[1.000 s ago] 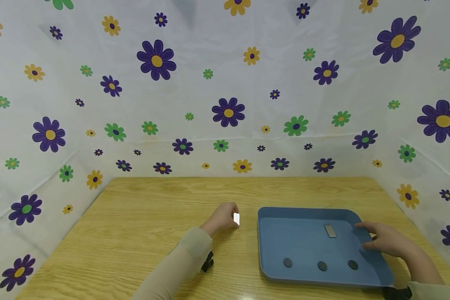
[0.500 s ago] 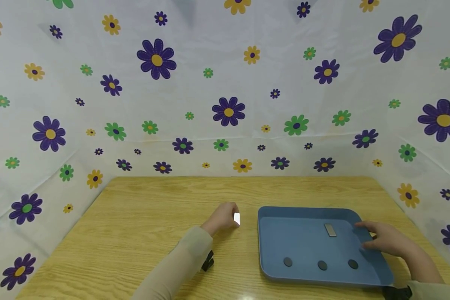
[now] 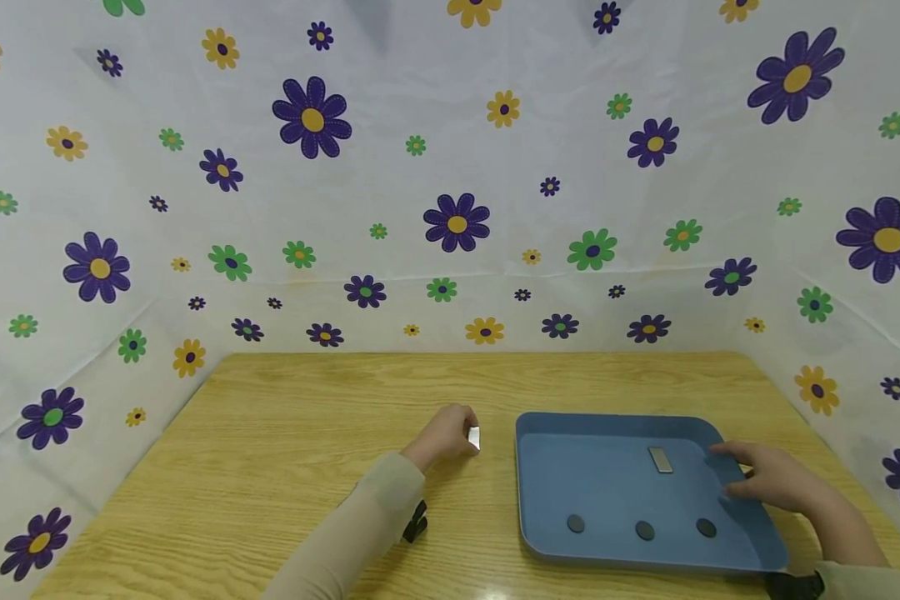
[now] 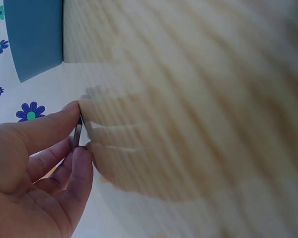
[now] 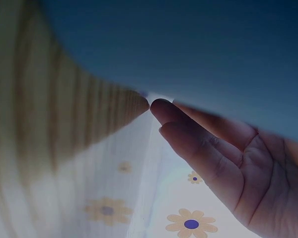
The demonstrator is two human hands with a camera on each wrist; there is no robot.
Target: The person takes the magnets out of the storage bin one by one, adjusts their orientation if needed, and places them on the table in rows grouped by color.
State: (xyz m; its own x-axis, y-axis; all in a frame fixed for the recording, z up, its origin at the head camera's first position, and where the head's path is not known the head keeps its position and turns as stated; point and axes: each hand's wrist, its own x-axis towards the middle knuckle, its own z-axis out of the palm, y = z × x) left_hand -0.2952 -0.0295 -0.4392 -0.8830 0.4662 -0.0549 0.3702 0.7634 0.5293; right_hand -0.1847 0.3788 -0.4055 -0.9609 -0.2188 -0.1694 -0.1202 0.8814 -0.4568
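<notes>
Tile (image 3: pixel 474 439) pinched by the left hand (image 3: pixel 444 433) gleams in head view but shows edge-on at that wrist; the right hand (image 3: pixel 776 479) grips the tray (image 3: pixel 607 483).

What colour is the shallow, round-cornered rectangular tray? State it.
The shallow, round-cornered rectangular tray is plain blue, showing best in the head view.

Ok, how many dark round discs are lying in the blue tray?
3. They lie along the near side of the blue tray: left disc, middle disc and right disc. The right hand could hide a little at the tray's edge.
</notes>
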